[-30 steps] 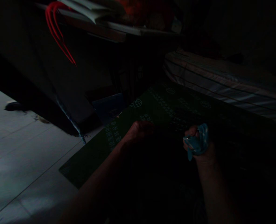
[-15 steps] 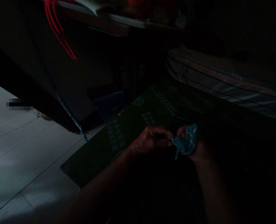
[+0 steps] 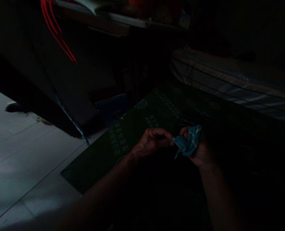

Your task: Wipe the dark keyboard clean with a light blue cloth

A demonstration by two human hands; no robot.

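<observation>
The scene is very dark. My right hand (image 3: 200,150) is closed around a small crumpled light-blue cloth (image 3: 188,143). My left hand (image 3: 152,142) has its fingers curled and pinched together, with the fingertips touching the left edge of that cloth. Both hands hover over a dark green board with pale printed characters and globe logos (image 3: 132,128), which lies flat under them. Whatever else lies beneath my hands is lost in shadow.
A pale tiled floor (image 3: 19,160) spreads to the left. A dark slanted panel (image 3: 67,96) rises at upper left, with red cords (image 3: 57,32) hanging above it. A shelf edge (image 3: 113,25) runs along the top. A striped padded roll (image 3: 229,80) lies at right.
My left hand moved right from a fist over the board to meet my right hand and pinch the cloth. My right hand drifted left with the cloth.
</observation>
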